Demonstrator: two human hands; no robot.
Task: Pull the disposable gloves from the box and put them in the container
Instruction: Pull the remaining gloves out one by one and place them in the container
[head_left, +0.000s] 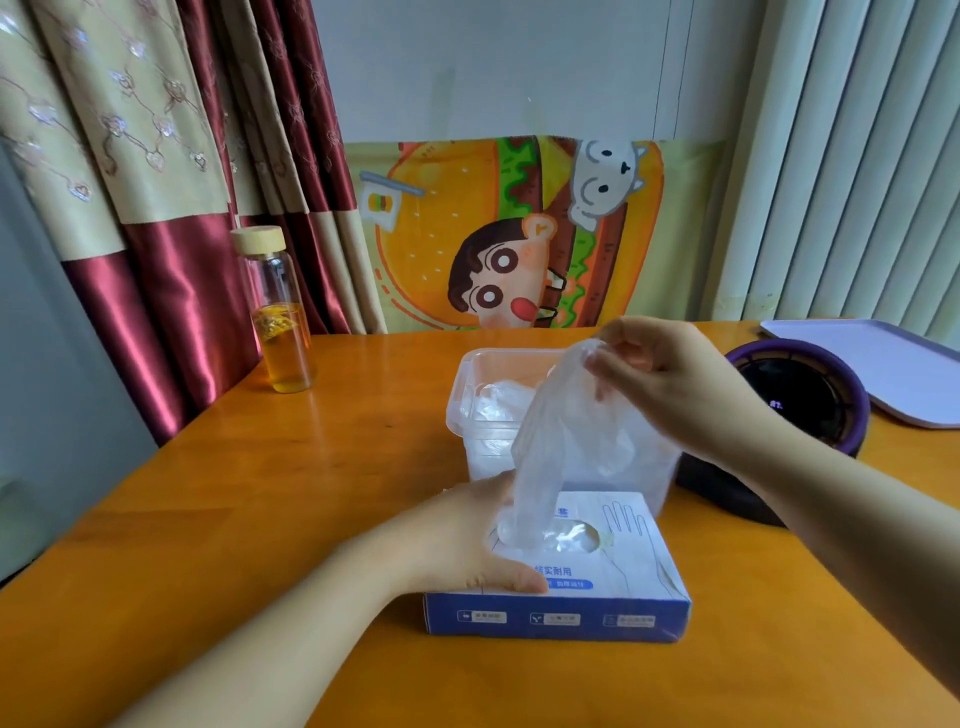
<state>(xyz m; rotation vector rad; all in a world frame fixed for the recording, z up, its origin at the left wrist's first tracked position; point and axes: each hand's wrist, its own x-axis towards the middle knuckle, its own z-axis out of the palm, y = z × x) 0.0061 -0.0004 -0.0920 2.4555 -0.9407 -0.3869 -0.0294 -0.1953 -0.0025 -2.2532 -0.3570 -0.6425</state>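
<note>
The disposable glove (561, 441) is thin clear plastic film; it looks almost weightless, limp and crinkly, with no stiffness of its own, so it hangs as a loose drape from wherever it is held. Its lower end lies in the oval opening on top of the glove box (556, 618), while its upper end is lifted above the near wall of the clear plastic container (467, 374), which stands just behind the box on the tabletop (311, 493) and already holds crumpled film. Film like this is likely slippery and clingy, and may drag a neighbouring glove out with it; it could tear under a sharp tug. A pinch at the bunched top end, as here, seems the sensible hold.

The right hand (670, 379) pinches that top end between thumb and curled fingertips. The left hand (467, 540) lies across the left part of the box top and presses down, thumb along the near edge; it grips nothing, and its fingertips are partly veiled by the glove. The cardboard box is light enough to lift with the pull, so the steadying hand matters.

The box top carries a line drawing of a hand and the characters 结实耐用; a blue band beneath them and three small panels on the blue front face are too small to read; no brand name is legible.
</note>
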